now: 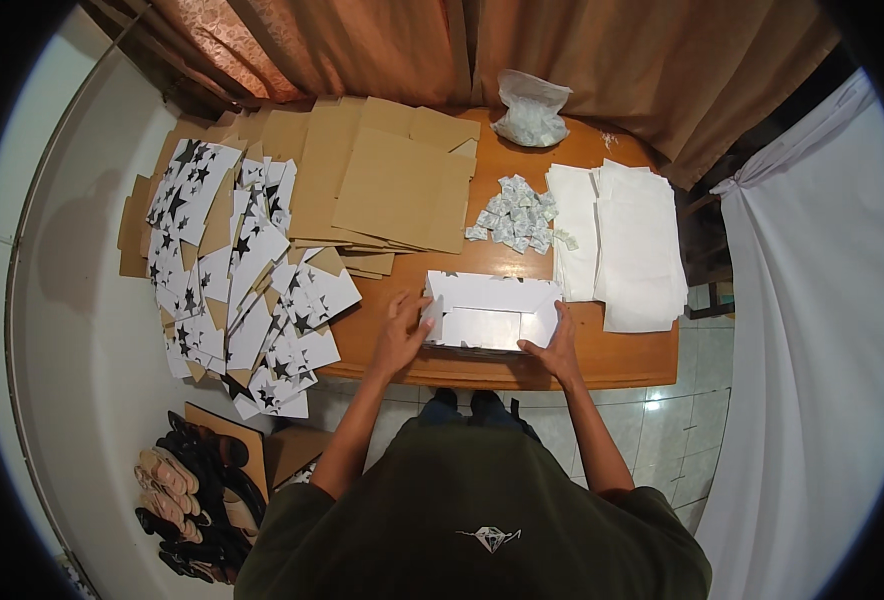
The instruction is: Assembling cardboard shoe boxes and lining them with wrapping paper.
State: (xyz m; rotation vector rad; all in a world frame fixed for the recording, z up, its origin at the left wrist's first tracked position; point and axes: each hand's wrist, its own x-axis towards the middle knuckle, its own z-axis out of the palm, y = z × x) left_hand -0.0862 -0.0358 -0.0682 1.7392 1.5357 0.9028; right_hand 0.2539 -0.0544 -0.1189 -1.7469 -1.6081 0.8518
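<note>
On the wooden desk (622,365), near its front edge, lies a flat white box blank (490,312), partly folded, flaps raised along the back and sides. Curtains (362,45) hang behind the desk; a white sheet (812,300) drapes at right.

Left part of desk: a broad spread of white cards printed with black stars (237,270), overlapping, some hanging past the desk edge. Behind and beside them, a stack of plain brown cardboard sheets (392,180). Right part: a pile of white paper sheets (632,240), just beside the box blank. Between cardboard and paper, a heap of small white sachets (515,215). At the back edge, a clear plastic bag (530,110) of similar small pieces.

Floor, lower left: a row of sandals and shoes (192,490) next to a brown carton (287,450).

Left hand (402,335): grip closed on the blank's left flap, thumb and fingers pinching its edge. Right hand (554,348): fingers pressed against the blank's right side wall, grip narrow, holding that flap upright.
</note>
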